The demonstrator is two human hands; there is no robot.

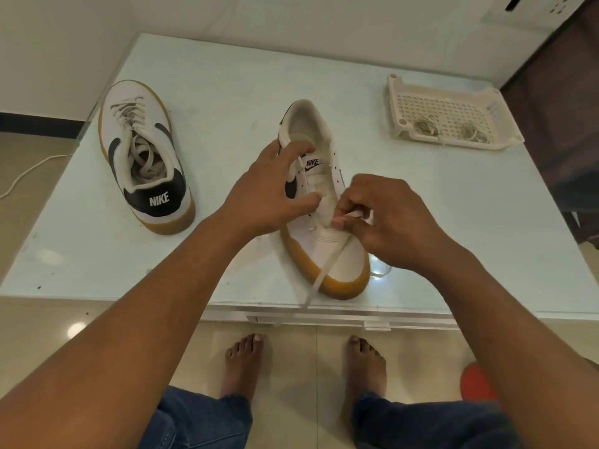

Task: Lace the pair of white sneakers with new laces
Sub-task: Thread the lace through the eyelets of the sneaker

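Both bare forearms reach forward and converge. The left grip (269,192) arches, thumb and fingers clasping the sneaker (348,264). The right grip (382,218) curls, fingertips pinching the lace (325,270).

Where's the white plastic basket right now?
Head view: the basket sits on the table's far right, beyond and right of the sneaker being laced, with coiled laces inside.
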